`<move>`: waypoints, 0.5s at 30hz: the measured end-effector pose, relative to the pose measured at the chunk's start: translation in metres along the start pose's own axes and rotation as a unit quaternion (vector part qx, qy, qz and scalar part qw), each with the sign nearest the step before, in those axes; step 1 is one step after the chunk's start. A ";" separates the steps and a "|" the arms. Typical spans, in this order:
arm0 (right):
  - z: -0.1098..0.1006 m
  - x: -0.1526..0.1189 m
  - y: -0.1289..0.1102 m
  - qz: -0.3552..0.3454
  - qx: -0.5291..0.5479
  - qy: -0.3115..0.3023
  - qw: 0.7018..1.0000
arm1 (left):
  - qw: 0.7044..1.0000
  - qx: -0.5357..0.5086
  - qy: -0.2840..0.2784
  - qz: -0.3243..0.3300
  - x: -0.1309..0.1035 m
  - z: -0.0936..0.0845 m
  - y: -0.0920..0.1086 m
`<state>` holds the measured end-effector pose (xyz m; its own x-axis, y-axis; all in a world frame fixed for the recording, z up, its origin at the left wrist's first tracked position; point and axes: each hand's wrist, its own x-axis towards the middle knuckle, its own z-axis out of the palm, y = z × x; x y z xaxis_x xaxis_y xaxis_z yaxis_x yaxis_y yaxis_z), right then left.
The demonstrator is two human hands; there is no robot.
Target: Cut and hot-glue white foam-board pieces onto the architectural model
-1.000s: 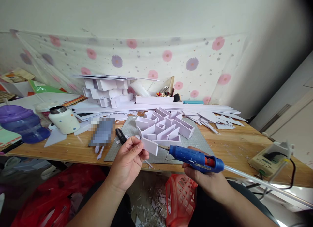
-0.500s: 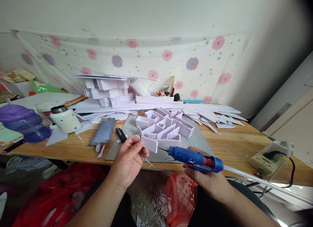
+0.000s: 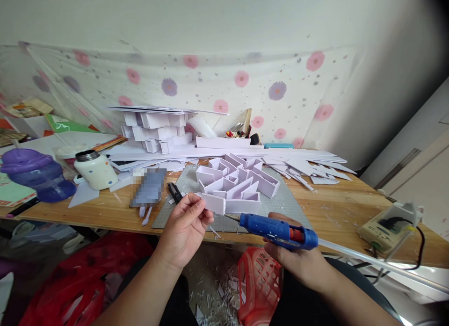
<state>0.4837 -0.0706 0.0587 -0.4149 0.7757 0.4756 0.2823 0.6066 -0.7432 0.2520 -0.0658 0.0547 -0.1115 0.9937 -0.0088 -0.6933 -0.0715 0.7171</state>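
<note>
Between its thumb and fingers, my left hand (image 3: 187,225) pinches a small white board strip (image 3: 214,204) in front of the white structure. My right hand (image 3: 296,246) is wrapped round a blue glue gun (image 3: 277,230), a long clear glue stick running out of its rear. The metal nozzle points left and lies at the lower right end of the strip. Behind, a white structure of angled thin walls (image 3: 240,188) rests on the grey cutting mat (image 3: 287,209). A black cutter (image 3: 174,193) lies at the mat's left, partly behind my left hand.
Stacked white box shapes (image 3: 154,132) and white sheets stand at the back. Left are a polka-dot bottle (image 3: 96,171), a purple cup (image 3: 37,176) and a blurred blue object (image 3: 149,188). Board scraps (image 3: 312,169) and a power strip (image 3: 386,225) lie right. Below is a red basket (image 3: 259,286).
The glue gun's nozzle has shifted slightly left and down, from the strip's right edge to its lower corner. The strip has moved up a little and tilted.
</note>
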 end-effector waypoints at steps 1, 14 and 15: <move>0.000 0.000 0.000 0.002 0.003 -0.006 1.000 | 1.000 -0.003 0.000 -0.003 0.000 0.000 0.000; 0.002 -0.004 0.010 -0.010 0.046 0.028 0.999 | 0.996 -0.064 0.040 -0.043 -0.001 -0.002 -0.002; 0.002 -0.004 0.010 -0.012 0.044 0.026 0.999 | 0.996 -0.064 0.045 -0.037 -0.002 -0.002 -0.003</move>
<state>0.4868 -0.0680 0.0484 -0.3743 0.7708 0.5155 0.1953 0.6090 -0.7688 0.2529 -0.0677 0.0514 -0.1159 0.9854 -0.1246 -0.7868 -0.0145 0.6170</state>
